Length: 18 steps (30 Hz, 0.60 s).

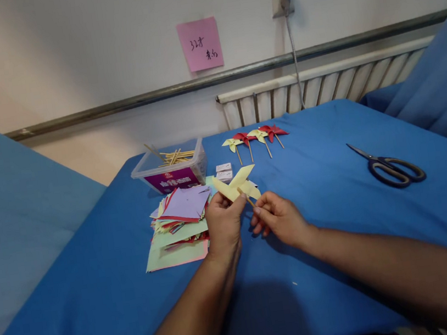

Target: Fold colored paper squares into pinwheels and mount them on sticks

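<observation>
My left hand pinches a pale yellow paper pinwheel by its lower edge, holding it just above the blue table. My right hand grips the thin wooden stick that runs up behind the pinwheel's centre. Both hands meet over the middle of the table. A messy stack of coloured paper squares, purple on top, lies just left of my left hand.
A clear plastic box of wooden sticks stands at the back left, two small white boxes beside it. Several finished yellow and red pinwheels lie at the far edge. Black scissors rest at right. A radiator and pink note are on the wall.
</observation>
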Each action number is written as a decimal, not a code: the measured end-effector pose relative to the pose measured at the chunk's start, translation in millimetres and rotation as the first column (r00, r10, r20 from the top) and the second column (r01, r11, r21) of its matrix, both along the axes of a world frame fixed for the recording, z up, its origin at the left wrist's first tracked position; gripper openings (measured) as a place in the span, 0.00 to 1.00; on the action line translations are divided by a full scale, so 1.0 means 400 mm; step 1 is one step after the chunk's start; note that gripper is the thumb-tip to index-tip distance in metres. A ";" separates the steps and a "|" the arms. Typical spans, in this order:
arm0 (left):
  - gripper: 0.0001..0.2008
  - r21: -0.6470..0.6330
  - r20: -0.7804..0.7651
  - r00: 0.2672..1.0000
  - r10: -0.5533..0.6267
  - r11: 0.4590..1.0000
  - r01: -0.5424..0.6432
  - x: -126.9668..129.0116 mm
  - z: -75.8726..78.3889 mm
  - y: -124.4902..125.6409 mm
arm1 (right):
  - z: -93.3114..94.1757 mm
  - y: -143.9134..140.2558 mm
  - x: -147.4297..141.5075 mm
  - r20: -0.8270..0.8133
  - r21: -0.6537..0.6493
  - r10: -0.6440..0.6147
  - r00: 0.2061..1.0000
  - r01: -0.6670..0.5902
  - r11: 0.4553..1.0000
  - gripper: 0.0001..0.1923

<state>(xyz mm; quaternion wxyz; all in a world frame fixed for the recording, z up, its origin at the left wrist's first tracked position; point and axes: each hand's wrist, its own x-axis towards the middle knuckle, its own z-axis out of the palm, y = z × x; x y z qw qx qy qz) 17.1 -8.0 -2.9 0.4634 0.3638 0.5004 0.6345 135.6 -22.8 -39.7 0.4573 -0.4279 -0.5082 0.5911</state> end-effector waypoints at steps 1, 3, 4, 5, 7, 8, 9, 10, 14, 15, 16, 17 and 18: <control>0.17 0.004 -0.003 1.000 0.007 1.000 -0.007 0.000 0.000 -0.001 | -0.001 0.000 -0.001 -0.002 -0.007 0.007 1.000 -0.007 1.000 0.10; 0.16 0.015 -0.018 1.000 0.021 1.000 -0.021 0.002 -0.002 -0.002 | -0.003 0.000 -0.003 -0.008 -0.016 0.008 1.000 -0.009 1.000 0.10; 0.16 0.022 -0.025 0.999 0.025 0.999 -0.025 0.002 -0.004 -0.002 | -0.004 0.000 -0.004 -0.009 -0.017 0.008 1.000 -0.008 1.000 0.11; 0.16 0.025 -0.029 0.999 0.024 0.999 -0.023 0.002 -0.006 -0.001 | -0.005 0.000 -0.004 -0.007 -0.017 0.009 1.000 -0.009 1.000 0.11; 0.16 0.025 -0.020 1.000 0.005 1.000 -0.005 0.002 -0.012 0.000 | -0.007 0.001 -0.003 0.008 -0.018 0.012 1.000 -0.012 1.000 0.11; 0.17 0.023 -0.012 1.000 -0.005 1.000 0.006 0.001 -0.014 0.002 | -0.008 0.001 -0.002 0.019 -0.014 0.012 1.000 -0.011 1.000 0.11; 0.17 0.019 -0.003 1.000 -0.015 1.000 0.015 0.001 -0.016 0.003 | -0.008 0.002 -0.001 0.033 -0.008 0.009 0.999 -0.009 1.000 0.10; 0.17 0.017 0.003 1.000 -0.022 1.000 0.022 0.000 -0.018 0.004 | -0.009 0.002 0.000 0.047 0.000 0.007 0.999 -0.007 1.000 0.10; 0.17 0.019 0.015 1.000 -0.025 1.000 0.025 -0.001 -0.019 0.004 | -0.012 0.006 0.004 0.084 0.028 0.007 0.996 -0.009 1.000 0.08; 0.17 0.023 0.016 1.000 -0.019 1.000 0.019 -0.001 -0.017 0.004 | -0.013 0.006 0.005 0.087 0.034 0.009 0.996 -0.012 0.999 0.08; 0.17 0.026 0.016 1.000 -0.011 1.000 0.011 -0.001 -0.014 0.002 | -0.014 0.007 0.006 0.090 0.045 0.010 0.996 -0.014 0.999 0.08; 0.17 0.030 0.014 1.000 -0.003 1.000 0.002 0.000 -0.011 0.001 | -0.014 0.007 0.007 0.095 0.059 0.008 0.995 -0.013 0.998 0.08; 0.17 0.033 0.012 1.000 0.004 0.999 -0.004 0.001 -0.008 -0.001 | -0.013 0.007 0.008 0.100 0.074 0.005 0.995 -0.013 0.997 0.08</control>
